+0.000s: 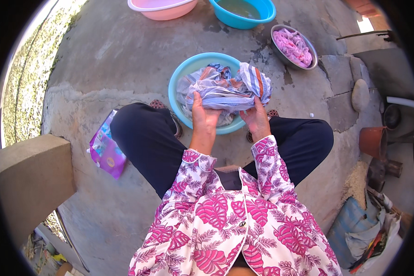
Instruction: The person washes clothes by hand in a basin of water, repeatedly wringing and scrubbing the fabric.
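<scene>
Between my knees a light-blue plastic basin (180, 74) stands on the concrete ground, with wet-looking striped cloth in it. Both hands hold up a bunched striped cloth (224, 98), blue, white and orange, over the basin. My left hand (205, 119) grips its near left part, thumb on top and palm partly turned up. At its right end my right hand (257, 119) has the cloth between thumb and fingers. The cloth hides some of the fingertips. How much of the bundle still lies in the basin cannot be told.
Ahead are a pink basin (164, 12), a blue basin with murky water (236, 24) and a metal bowl (315, 63) of pink cloth. A purple plastic packet (107, 151) lies beside my left knee. A brown bucket (371, 141) and a blue sack (348, 227) are at the right.
</scene>
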`<state>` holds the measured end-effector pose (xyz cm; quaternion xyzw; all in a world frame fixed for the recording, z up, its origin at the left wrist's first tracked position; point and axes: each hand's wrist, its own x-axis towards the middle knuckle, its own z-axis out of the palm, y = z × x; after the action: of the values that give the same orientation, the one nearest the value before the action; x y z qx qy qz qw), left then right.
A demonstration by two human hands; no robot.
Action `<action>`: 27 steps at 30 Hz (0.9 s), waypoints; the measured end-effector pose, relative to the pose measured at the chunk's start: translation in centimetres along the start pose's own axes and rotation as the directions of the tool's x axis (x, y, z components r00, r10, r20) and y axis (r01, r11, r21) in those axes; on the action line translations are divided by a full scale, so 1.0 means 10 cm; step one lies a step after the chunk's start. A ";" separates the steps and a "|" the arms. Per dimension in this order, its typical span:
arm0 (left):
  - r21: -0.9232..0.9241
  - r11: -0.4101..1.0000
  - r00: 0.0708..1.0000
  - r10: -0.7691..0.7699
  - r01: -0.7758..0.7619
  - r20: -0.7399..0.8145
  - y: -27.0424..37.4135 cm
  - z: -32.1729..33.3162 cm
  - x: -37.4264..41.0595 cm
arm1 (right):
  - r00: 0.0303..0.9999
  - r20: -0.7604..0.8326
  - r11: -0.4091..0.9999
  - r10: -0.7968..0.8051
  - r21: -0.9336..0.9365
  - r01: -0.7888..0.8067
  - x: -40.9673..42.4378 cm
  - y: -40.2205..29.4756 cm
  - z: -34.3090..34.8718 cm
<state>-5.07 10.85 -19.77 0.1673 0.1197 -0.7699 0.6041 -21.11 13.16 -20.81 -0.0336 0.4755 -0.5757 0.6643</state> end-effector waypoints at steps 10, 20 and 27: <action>0.091 0.985 0.985 0.136 -0.146 0.107 0.09 0.02 -0.01 | 0.902 0.158 0.910 0.402 0.040 -0.412 -0.20 0.34 -0.08; 0.488 0.863 0.960 -0.234 0.133 0.152 -0.14 0.07 -0.25 | 0.903 0.268 0.917 0.335 0.127 -0.378 -0.18 0.19 0.11; 0.303 0.945 0.982 -0.160 0.124 0.097 -0.19 -0.16 -0.10 | 0.991 0.117 0.972 -0.068 0.230 0.039 0.06 0.09 0.12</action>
<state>-6.51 12.81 -20.84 0.2000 -0.0217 -0.8295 0.5210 -19.75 12.44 -21.04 -0.0059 0.3631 -0.6410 0.6762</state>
